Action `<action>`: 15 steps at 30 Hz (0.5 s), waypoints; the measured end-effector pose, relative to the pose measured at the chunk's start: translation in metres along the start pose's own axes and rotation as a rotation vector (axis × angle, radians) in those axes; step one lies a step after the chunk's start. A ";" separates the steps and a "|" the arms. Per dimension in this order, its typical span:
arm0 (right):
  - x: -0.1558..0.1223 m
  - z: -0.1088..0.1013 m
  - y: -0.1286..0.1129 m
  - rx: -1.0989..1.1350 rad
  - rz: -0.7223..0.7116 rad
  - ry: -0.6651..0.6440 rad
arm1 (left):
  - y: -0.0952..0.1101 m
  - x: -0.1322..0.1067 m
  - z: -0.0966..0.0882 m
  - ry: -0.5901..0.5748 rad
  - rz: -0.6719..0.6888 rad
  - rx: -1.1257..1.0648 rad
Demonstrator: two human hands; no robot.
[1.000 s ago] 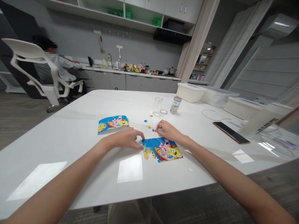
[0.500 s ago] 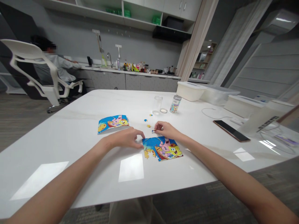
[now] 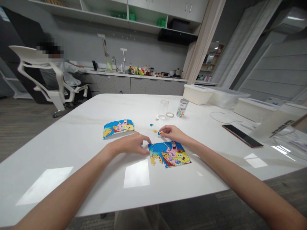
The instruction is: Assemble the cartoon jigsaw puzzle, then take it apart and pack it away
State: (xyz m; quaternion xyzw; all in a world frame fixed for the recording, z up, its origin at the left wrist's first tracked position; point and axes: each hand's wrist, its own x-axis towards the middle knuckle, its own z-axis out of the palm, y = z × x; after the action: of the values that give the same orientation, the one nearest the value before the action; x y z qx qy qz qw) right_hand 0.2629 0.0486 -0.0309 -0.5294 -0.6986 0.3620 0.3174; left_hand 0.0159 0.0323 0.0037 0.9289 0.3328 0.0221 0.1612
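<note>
A cartoon jigsaw puzzle (image 3: pixel 169 154) lies on the white table (image 3: pixel 72 143), nearly whole, with a gap at its lower left. My left hand (image 3: pixel 131 143) rests on the table with its fingertips pressed at the puzzle's left edge, fingers curled down. My right hand (image 3: pixel 172 133) sits just behind the puzzle's top edge and pinches a small puzzle piece (image 3: pixel 159 133) between thumb and fingers. A few loose pieces (image 3: pixel 153 127) lie beyond it. A printed reference picture (image 3: pixel 118 127) of the same scene lies to the left.
A clear jar (image 3: pixel 164 109), its lid (image 3: pixel 170 114) and a small printed tube (image 3: pixel 182 107) stand behind the pieces. A phone (image 3: pixel 242 135), a cable and several white plastic boxes (image 3: pixel 198 94) are at the right. Another person sits in a white chair (image 3: pixel 45 76) at the far left.
My right hand has lifted a small piece off the table and now holds it pinched behind the puzzle. My left hand has stayed at the puzzle's left edge. The view shifted slightly.
</note>
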 end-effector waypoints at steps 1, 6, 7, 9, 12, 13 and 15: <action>0.000 0.000 -0.001 -0.017 -0.005 -0.008 | 0.000 0.000 0.000 0.000 -0.003 0.001; -0.003 -0.001 -0.007 -0.043 0.012 0.013 | 0.001 -0.001 -0.001 0.003 -0.004 0.011; -0.004 -0.001 -0.008 -0.029 0.029 0.015 | 0.001 -0.001 0.000 0.003 -0.005 0.013; -0.005 0.000 -0.009 0.048 0.072 0.008 | 0.000 -0.001 0.000 0.001 -0.005 0.016; -0.006 0.001 -0.012 0.249 0.115 0.020 | 0.000 0.000 0.000 0.005 0.000 0.012; -0.006 0.002 -0.013 0.314 0.122 0.032 | 0.000 0.000 0.000 0.006 0.002 0.004; -0.007 0.002 -0.015 0.433 0.144 0.038 | -0.001 0.000 0.000 0.000 0.010 -0.014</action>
State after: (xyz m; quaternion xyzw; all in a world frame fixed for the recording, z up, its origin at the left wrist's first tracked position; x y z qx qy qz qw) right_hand 0.2550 0.0383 -0.0200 -0.5041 -0.5590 0.5150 0.4102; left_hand 0.0156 0.0330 0.0031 0.9293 0.3281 0.0251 0.1676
